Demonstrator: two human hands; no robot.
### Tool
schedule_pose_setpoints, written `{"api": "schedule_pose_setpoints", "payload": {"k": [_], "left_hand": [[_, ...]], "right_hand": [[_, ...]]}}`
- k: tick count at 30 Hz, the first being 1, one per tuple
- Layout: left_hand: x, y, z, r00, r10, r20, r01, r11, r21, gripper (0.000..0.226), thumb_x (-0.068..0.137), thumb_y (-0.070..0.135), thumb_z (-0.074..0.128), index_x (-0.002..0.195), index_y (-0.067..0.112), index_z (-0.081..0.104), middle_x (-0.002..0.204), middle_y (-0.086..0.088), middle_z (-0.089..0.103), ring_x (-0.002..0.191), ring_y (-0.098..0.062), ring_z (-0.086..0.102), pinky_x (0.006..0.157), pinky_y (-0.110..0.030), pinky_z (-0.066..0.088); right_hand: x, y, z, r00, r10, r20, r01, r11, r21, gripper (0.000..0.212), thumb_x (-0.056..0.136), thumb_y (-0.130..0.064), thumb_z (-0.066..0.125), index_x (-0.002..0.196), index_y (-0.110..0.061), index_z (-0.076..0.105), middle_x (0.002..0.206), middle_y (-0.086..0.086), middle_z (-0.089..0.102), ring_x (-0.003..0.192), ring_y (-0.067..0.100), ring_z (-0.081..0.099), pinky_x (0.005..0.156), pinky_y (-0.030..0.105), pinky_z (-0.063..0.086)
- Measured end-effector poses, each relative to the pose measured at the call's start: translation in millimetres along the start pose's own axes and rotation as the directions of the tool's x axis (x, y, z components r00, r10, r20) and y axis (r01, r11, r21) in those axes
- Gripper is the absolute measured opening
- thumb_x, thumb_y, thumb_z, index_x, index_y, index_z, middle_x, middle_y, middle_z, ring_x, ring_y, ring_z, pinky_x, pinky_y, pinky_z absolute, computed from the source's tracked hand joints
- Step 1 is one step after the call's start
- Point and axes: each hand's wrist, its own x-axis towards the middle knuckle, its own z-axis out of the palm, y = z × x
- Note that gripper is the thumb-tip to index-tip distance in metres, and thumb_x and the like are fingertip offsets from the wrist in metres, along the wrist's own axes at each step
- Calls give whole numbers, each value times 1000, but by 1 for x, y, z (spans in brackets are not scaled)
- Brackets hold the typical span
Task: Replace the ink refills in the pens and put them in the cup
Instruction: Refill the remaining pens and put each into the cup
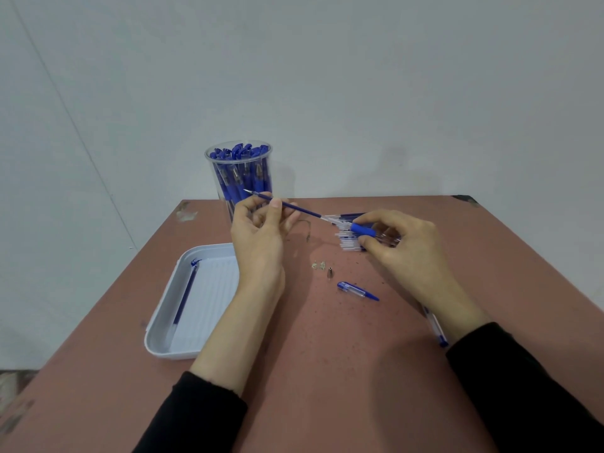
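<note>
My left hand (261, 230) pinches a blue ink refill (294, 207) near its tip, which points up and left. My right hand (402, 243) grips a pen barrel with a blue rubber grip (362, 229); the refill's clear back end sits at the barrel's mouth. Under my right hand lies a pile of spare refills (348, 240). A clear plastic cup (240, 178) full of blue pens stands at the table's far edge, behind my left hand. A pen's back half with blue clip (358, 290) and a small metal tip cone (329, 273) lie in front of my hands.
A pale blue tray (163, 322) at the left holds one used refill (184, 295) with an ink smear. Another pen (436, 328) lies partly under my right forearm. Small scraps (318, 265) and a thin wire (306, 228) rest on the reddish table (327, 354).
</note>
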Motion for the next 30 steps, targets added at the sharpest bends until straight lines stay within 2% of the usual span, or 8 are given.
{"api": "schedule_pose_setpoints", "payload": {"k": [4,8,15,19,22,24,27,30], "left_hand": [[0,1,-1,1000,-12,7,12,1000,-13,8,95,0,50,100,5,50,71,-4,55,64,-3,62,69,-19,56],[0,2,-1,1000,-16,12,16,1000,-9,10,95,0,51,104,3,50,72,-3,55,64,-3,61,70,-20,56],[-3,1,0,999,-35,35,35,999,11,14,95,-1,50,109,1,48,74,-4,56,63,-2,63,71,-20,57],[-10,0,5,985,-105,135,101,994,34,14,93,-2,52,107,0,48,78,-9,60,65,-7,66,75,-24,58],[-15,0,5,969,-132,209,107,986,129,10,91,0,57,100,0,54,79,-8,64,69,-11,66,72,-22,57],[-17,1,5,950,-130,283,71,975,211,9,89,2,60,97,4,59,83,-5,67,76,-11,66,74,-22,56],[-16,-1,4,916,-135,378,-9,935,356,20,88,4,62,107,11,63,93,-1,69,85,-4,66,78,-23,55],[-12,-5,-2,892,-145,428,-188,742,644,26,86,7,66,111,13,67,91,2,69,79,-4,61,79,-22,49]], "right_hand": [[-1,-3,-2,1000,-4,11,4,1000,8,28,78,-13,71,85,-39,69,77,-21,65,70,2,56,69,21,44],[-1,-3,-3,999,26,39,-27,999,29,24,79,-10,71,87,-32,73,71,-28,61,70,-7,55,65,6,37],[-1,-7,-4,999,7,53,-10,998,61,28,78,-9,72,88,-35,72,72,-39,59,69,-4,55,66,13,40],[-3,-8,0,998,6,60,-10,998,63,27,80,-9,70,93,-33,73,69,-44,56,70,-10,55,64,6,38],[-3,-10,2,999,7,52,-13,994,112,31,83,-13,69,89,-43,67,68,-29,63,68,-7,56,64,6,39],[-2,-10,2,998,35,57,-46,979,199,28,85,-12,68,90,-39,68,72,-13,66,64,-3,58,65,9,42],[0,-14,0,990,109,87,-135,902,410,22,89,-10,64,92,-31,68,69,-4,67,60,4,60,67,24,51],[3,-16,-7,975,202,89,-214,765,607,18,93,-10,58,96,-25,66,73,1,70,66,17,63,67,31,55]]}}
